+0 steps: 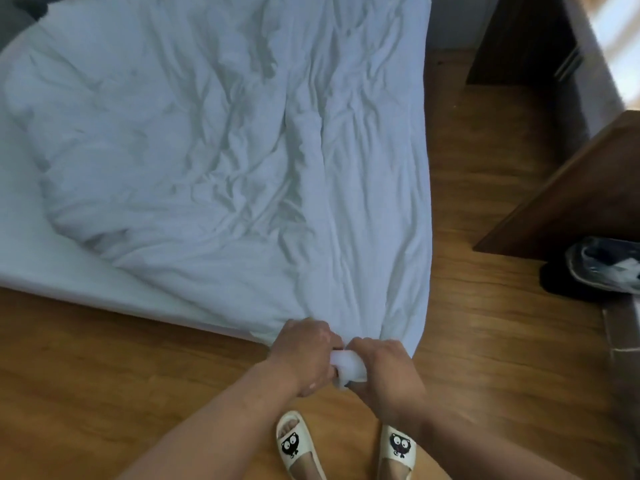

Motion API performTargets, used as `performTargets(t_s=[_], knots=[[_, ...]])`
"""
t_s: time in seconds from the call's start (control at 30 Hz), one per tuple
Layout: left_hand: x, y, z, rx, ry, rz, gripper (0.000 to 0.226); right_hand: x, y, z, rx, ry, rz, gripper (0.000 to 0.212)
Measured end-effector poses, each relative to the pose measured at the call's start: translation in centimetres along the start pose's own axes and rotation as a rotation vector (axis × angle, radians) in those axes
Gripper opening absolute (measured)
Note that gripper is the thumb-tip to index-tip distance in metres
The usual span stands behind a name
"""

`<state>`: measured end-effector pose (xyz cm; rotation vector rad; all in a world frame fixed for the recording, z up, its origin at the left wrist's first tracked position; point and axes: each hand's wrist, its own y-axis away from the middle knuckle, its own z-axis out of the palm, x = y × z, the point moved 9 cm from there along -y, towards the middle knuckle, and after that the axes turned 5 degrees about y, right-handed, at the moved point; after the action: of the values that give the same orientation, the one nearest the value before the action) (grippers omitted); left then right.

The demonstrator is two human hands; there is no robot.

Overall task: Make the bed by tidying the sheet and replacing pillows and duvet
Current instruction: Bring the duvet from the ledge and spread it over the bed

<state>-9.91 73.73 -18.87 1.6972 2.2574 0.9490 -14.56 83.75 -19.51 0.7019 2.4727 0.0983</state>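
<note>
Duvet (pixel 225 133), white and creased, covers most of the bed, leaving a strip of mattress (pixel 69 271) uncovered along the near left edge. One duvet corner hangs off the bed's near corner. Wooden floor (pixel 104 358) surrounds the bed, with a dark cabinet (pixel 571 202) at right. The left hand (pixel 304 355) and right hand (pixel 388 368), side by side, both clench that bunched corner. Below them stand two cat-face slippers (pixel 294 445). A shoe (pixel 602 261) lies beside the cabinet.

The duvet (pixel 225 140) is white with a faint blue cast, and so is the sheet (pixel 52 265) beneath it. The floor (pixel 104 358) is warm honey-brown wood. The slippers (pixel 294 445) are cream, each printed with a black cat face. The cabinet (pixel 571 202) is dark brown.
</note>
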Motion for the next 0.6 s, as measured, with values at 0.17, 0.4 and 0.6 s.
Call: performTargets(t_s=[0.17, 0.4, 0.6], knots=[[-7.1, 2.0, 0.6, 0.354, -0.172, 0.081, 0.106, 2.0, -0.2, -0.2, -0.043, -0.208, 0.058, 0.043], [-16.6, -0.7, -4.1, 0.149, -0.144, -0.172, 0.046, 1.2, -0.1, 1.0, -0.150, 0.075, 0.250, 0.041], [-13.1, -0.8, -9.0, -0.268, -0.169, 0.055, 0.026, -8.5, -1.5, 3.1, -0.034, 0.109, 0.397, 0.110]])
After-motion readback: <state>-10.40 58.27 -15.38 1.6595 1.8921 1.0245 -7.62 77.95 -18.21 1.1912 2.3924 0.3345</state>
